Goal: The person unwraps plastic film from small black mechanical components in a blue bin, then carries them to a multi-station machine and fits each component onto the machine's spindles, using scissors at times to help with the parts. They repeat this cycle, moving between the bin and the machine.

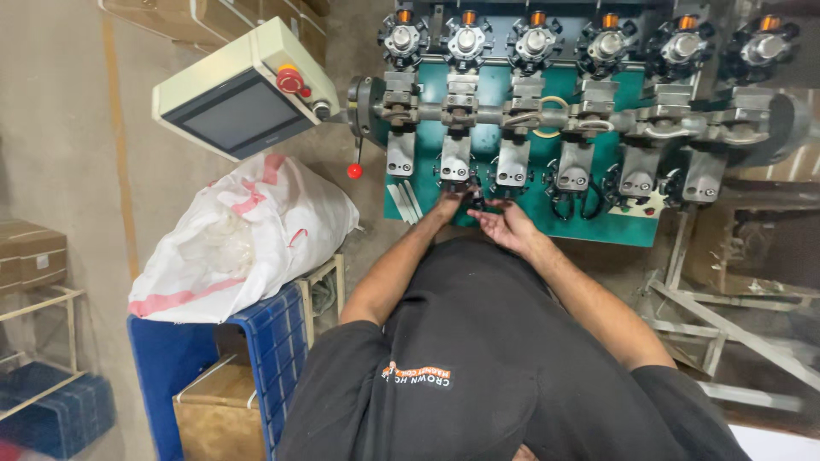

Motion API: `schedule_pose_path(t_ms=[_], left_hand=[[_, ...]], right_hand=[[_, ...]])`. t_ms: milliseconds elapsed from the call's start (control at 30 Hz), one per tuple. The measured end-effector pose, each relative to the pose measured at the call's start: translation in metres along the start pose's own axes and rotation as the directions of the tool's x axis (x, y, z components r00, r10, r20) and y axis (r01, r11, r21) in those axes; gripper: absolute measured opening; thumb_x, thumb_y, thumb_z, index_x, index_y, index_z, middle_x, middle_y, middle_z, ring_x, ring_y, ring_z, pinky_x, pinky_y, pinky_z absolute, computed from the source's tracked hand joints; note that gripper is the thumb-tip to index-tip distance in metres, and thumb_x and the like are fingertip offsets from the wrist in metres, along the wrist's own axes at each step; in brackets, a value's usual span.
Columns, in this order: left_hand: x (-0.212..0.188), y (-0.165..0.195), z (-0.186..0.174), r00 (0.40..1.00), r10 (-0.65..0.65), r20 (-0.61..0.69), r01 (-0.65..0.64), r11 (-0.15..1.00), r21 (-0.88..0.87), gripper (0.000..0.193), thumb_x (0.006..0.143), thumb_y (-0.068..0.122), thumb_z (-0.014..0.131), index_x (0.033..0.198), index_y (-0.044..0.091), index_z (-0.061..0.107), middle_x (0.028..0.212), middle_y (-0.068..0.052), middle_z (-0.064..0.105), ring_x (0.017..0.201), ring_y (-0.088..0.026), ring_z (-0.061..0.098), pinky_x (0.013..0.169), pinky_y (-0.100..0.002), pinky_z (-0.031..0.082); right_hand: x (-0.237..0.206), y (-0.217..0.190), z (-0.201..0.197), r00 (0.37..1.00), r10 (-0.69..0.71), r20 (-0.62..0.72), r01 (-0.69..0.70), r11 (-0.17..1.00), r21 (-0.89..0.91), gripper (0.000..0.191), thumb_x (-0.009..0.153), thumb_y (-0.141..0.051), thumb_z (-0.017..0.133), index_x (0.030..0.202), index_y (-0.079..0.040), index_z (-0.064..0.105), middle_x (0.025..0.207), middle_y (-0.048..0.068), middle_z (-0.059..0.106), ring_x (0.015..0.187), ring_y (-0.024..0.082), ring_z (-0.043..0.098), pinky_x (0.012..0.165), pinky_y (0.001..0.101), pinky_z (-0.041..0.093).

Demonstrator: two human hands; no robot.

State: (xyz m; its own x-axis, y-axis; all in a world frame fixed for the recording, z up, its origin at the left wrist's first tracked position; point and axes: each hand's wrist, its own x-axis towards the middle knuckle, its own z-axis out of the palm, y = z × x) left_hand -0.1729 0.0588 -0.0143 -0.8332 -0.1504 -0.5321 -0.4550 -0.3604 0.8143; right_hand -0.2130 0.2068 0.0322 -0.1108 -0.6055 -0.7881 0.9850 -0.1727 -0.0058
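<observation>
Beside the white sack [243,243], both hands [478,213] touch the green machine [598,226].

black short-sleeved t-shirt, small printed chest logo, bare forearms, hands

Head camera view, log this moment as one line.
left hand: at second grey metal station | right hand: open, palm up beside it | green machine panel | white plastic sack: left
</observation>
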Motion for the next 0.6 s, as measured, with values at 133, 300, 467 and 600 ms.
schedule_pose_path(t_ms=[133,300,467,600], left_hand=[[-0.020,0.003,-0.038,0.985,-0.099,-0.142,-0.025,0.730,-0.683,0.024,0.100,0.030,0.060,0.109,0.008,0.061,0.101,-0.012,0.066,0.090,-0.026,0.066,0.081,-0.041,0.058],[-0.025,0.011,-0.080,0.967,0.005,-0.256,-0.185,0.704,-0.686,0.042,0.104,0.034,0.043,0.105,-0.001,0.066,0.099,-0.016,0.072,0.087,-0.027,0.075,0.074,-0.039,0.063],[-0.021,0.028,-0.116,0.999,0.053,0.001,-0.037,0.717,-0.696,0.053,0.106,0.044,0.042,0.119,-0.001,0.068,0.107,-0.015,0.074,0.082,-0.026,0.071,0.064,-0.036,0.057],[-0.021,0.039,-0.119,0.998,0.021,0.066,0.033,0.688,-0.725,0.063,0.105,0.051,0.039,0.127,-0.003,0.063,0.115,-0.015,0.072,0.092,-0.028,0.073,0.079,-0.039,0.058]], right_hand=[[0.029,0.027,0.026,0.998,0.058,0.019,-0.059,0.996,0.062,0.022,0.103,-0.015,0.058,0.120,-0.002,0.056,0.111,0.022,0.069,0.081,0.020,0.068,0.071,0.0277,0.061],[0.068,0.067,0.070,0.995,-0.096,0.031,0.097,0.995,-0.027,0.009,0.098,-0.004,0.063,0.103,0.003,0.063,0.096,0.018,0.073,0.076,0.018,0.070,0.065,0.0232,0.057],[0.092,0.068,0.093,0.994,-0.056,0.090,0.069,0.986,-0.150,0.013,0.094,-0.006,0.066,0.102,0.005,0.067,0.087,0.012,0.073,0.068,0.013,0.067,0.059,0.0226,0.056],[0.098,0.072,0.095,0.972,-0.220,0.085,0.228,0.967,-0.110,0.011,0.094,-0.006,0.068,0.102,0.001,0.068,0.088,0.009,0.072,0.071,0.012,0.068,0.062,0.0213,0.055]])
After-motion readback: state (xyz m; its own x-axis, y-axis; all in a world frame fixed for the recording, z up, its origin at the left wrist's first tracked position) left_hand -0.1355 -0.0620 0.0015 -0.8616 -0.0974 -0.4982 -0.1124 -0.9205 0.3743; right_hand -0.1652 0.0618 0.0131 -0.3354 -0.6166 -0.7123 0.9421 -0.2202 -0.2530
